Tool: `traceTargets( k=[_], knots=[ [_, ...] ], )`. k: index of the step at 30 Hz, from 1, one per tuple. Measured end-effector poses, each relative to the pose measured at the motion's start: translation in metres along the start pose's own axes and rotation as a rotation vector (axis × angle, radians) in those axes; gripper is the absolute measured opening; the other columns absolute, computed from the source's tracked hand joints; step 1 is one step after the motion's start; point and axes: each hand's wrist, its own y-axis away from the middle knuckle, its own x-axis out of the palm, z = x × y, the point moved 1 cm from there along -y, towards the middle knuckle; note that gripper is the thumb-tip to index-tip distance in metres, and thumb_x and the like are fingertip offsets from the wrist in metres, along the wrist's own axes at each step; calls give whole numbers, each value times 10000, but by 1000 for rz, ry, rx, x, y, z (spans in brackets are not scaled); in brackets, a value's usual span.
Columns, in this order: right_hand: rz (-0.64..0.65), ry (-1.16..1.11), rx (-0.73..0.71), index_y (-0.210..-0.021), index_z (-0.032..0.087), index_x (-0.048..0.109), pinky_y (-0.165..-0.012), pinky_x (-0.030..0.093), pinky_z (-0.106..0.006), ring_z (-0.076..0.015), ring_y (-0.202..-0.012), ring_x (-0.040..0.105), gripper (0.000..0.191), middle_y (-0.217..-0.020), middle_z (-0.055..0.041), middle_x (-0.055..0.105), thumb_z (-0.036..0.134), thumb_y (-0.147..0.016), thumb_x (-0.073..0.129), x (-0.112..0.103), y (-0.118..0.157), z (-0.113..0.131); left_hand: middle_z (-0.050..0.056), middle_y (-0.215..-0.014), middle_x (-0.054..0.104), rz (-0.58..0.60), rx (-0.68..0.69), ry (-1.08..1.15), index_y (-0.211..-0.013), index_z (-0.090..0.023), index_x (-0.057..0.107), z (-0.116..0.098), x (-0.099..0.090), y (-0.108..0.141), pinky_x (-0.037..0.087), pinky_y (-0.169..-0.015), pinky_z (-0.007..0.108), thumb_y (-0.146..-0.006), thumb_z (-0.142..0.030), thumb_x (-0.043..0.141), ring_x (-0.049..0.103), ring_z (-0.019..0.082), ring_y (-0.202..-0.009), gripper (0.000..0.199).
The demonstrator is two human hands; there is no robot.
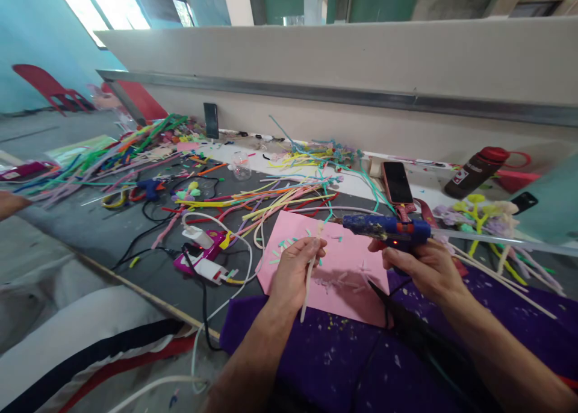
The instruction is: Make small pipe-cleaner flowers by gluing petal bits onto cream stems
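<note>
My left hand [300,261] pinches a cream fuzzy stem [307,289], which hangs down over a pink sheet [332,301]. A small pale piece shows at the stem's upper end. My right hand [418,265] is wrapped round a blue glue gun [388,227], whose nozzle points left, just above and right of the fingers of my left hand. A clear glue stick [487,239] sticks out of the gun's back. Short mint and white pieces [282,250] lie on the pink sheet. Dark scissors [391,304] rest at its right edge.
Colourful fuzzy stems [271,199] spread across the dark table. A magenta power strip [203,259] with white plugs sits left of the sheet. A phone [397,184], a dark bottle [476,172] and fuzzy flowers [478,214] stand or lie at right. Another person's hand [12,205] shows far left.
</note>
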Motion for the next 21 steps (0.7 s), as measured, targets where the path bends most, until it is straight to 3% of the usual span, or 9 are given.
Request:
traceTargets(
  k=[5,13,21],
  knots=[
    [0,73,5,-768,195,682,-530,432,-235,-153,-605,568,182,-704,-24,660,361,-779,608,4,2,0,5,-613,590,-13,16,-35,-726,-138,698,0,0,0,301,-466,165,-649,-347,714,456,59,-518,223],
    [-19,239,-91,-754,187,670,-533,403,-252,-159,-601,537,247,-675,-22,610,406,-803,568,3,3,-13,-2,-626,590,3,63,-66,-745,-155,703,3,-1,1,305,-477,162,-679,-335,703,450,48,-524,191],
    [-37,392,-131,-561,171,601,-482,342,-253,-136,-516,459,385,-554,-10,496,440,-825,523,2,3,-16,-8,-605,591,3,74,-103,-735,-153,703,0,0,3,285,-455,185,-670,-339,702,419,47,-472,196]
  ],
)
